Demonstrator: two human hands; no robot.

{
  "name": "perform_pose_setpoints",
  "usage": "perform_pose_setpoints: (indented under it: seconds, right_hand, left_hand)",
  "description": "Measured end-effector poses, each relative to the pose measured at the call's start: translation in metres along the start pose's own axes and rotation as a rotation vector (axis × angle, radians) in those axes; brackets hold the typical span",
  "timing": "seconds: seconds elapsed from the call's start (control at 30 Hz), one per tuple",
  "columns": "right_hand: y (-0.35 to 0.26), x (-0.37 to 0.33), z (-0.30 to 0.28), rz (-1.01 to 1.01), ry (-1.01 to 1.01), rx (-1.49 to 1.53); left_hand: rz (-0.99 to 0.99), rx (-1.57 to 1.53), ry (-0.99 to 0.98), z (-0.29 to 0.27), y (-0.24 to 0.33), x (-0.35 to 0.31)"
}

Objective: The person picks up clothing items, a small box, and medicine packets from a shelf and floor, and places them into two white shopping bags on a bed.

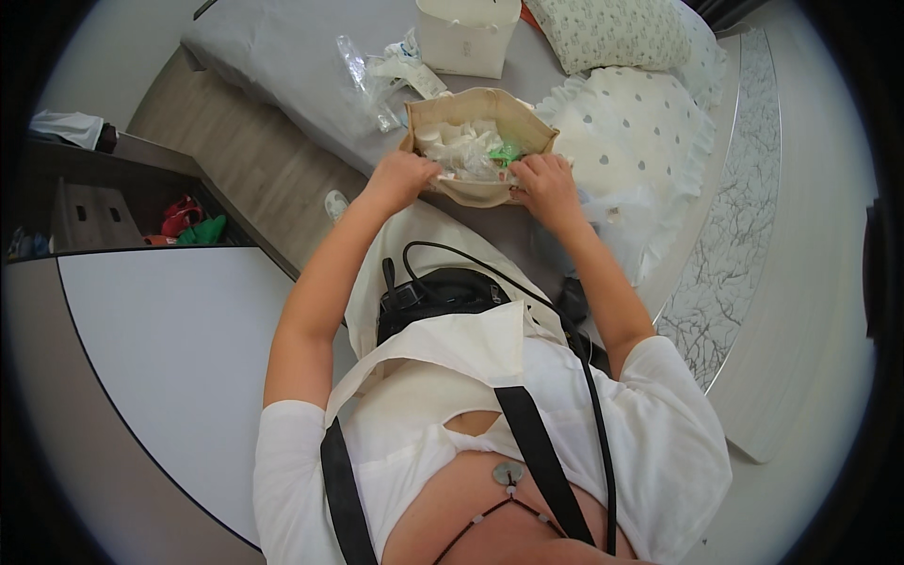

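A beige tote bag [482, 194] stands with its mouth spread at the edge of the bed. Inside it lie crumpled white and clear plastic wrappings [461, 146] and a bit of green packaging [507, 153]. My left hand [405, 177] grips the bag's near rim at the left corner, fingers curled over the edge. At the right corner of the same rim, my right hand [548, 188] is closed on the bag too. The bag's lower part is hidden from view.
Behind the bag are a white paper bag [466, 40] and clear plastic packaging [363, 80] on the grey bedsheet [273, 56]. Pillows [631, 141] lie to the right. At left stands an open shelf [94, 212] with red and green items. A black cable [574, 348] hangs down my front.
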State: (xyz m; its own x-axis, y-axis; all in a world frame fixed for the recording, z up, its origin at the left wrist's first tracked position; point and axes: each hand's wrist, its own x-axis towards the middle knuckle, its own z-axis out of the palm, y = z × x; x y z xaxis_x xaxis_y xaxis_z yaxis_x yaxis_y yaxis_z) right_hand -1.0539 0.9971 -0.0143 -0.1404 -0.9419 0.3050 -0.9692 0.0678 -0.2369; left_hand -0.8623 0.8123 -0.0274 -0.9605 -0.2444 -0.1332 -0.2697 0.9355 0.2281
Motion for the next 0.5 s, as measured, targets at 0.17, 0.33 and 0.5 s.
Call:
perform_pose_setpoints:
  seconds: [0.17,0.33,0.5]
  right_hand:
    - [-0.019,-0.029,-0.007,-0.101,-0.067,0.056]
    - [-0.02,-0.048,-0.03,-0.048,-0.245,0.38]
    - [-0.014,-0.027,-0.032,0.178,-0.342,0.427]
  left_hand:
    - [0.155,-0.062,0.165,0.012,0.007,-0.02]
    - [0.207,-0.267,0.163,0.009,0.022,-0.035]
    - [0.122,-0.447,0.081,0.011,0.018,-0.03]
